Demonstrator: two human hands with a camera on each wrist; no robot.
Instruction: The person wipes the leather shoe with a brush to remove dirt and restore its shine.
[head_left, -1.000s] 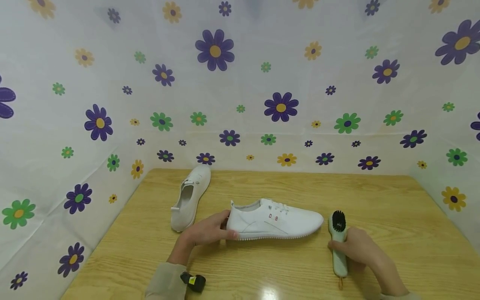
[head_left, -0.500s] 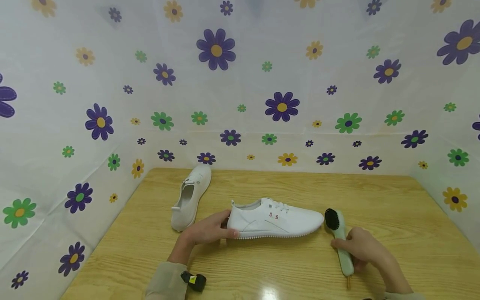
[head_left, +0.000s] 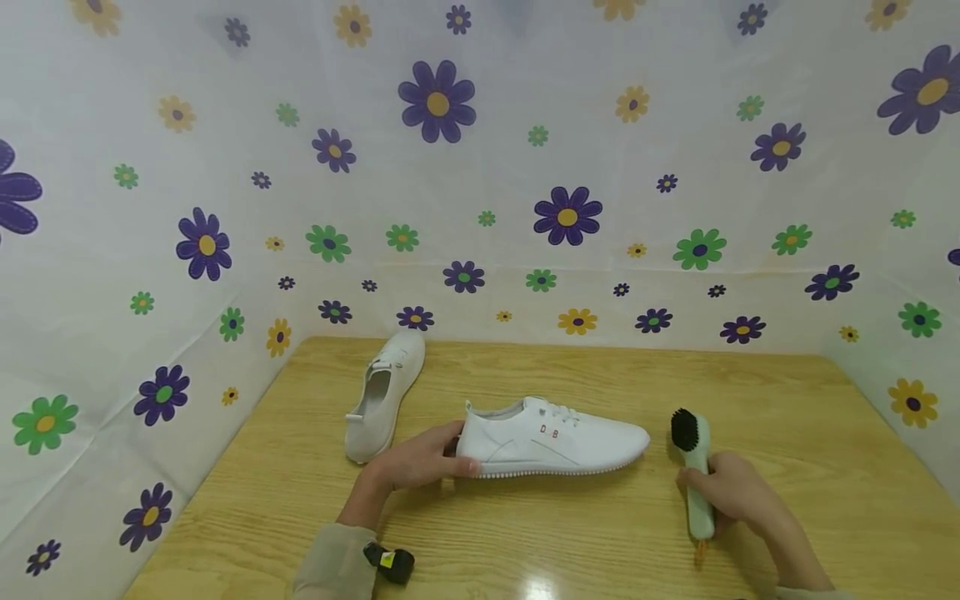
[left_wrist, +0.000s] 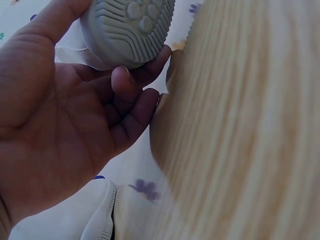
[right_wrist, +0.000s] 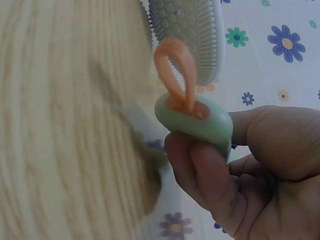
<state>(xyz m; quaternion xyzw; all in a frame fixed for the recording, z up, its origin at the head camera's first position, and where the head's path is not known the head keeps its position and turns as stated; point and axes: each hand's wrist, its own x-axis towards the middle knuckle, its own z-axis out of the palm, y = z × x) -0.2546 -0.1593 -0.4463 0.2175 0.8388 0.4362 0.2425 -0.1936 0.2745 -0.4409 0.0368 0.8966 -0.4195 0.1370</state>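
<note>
My left hand (head_left: 416, 458) grips the heel of a white lace-up shoe (head_left: 555, 442) with red letters on its side, its toe pointing right. In the left wrist view, the ridged grey sole (left_wrist: 130, 30) shows at the heel, between thumb and fingers. My right hand (head_left: 738, 492) holds a pale green shoe brush (head_left: 699, 475) by its handle, black bristles (head_left: 684, 430) turned up and leftward, a short way right of the toe. An orange loop (right_wrist: 177, 70) hangs from the handle's end in the right wrist view.
A second white shoe (head_left: 384, 396) stands at the back left of the wooden table (head_left: 525, 533), toe toward the wall. A flowered white sheet (head_left: 495, 175) encloses the back and sides. A black device with a yellow label (head_left: 390, 562) sits by the left sleeve.
The brush tilted and its bristle head came left to the shoe's toe, then moved back right, away from it. My left hand and the shoe stay about where they were.
</note>
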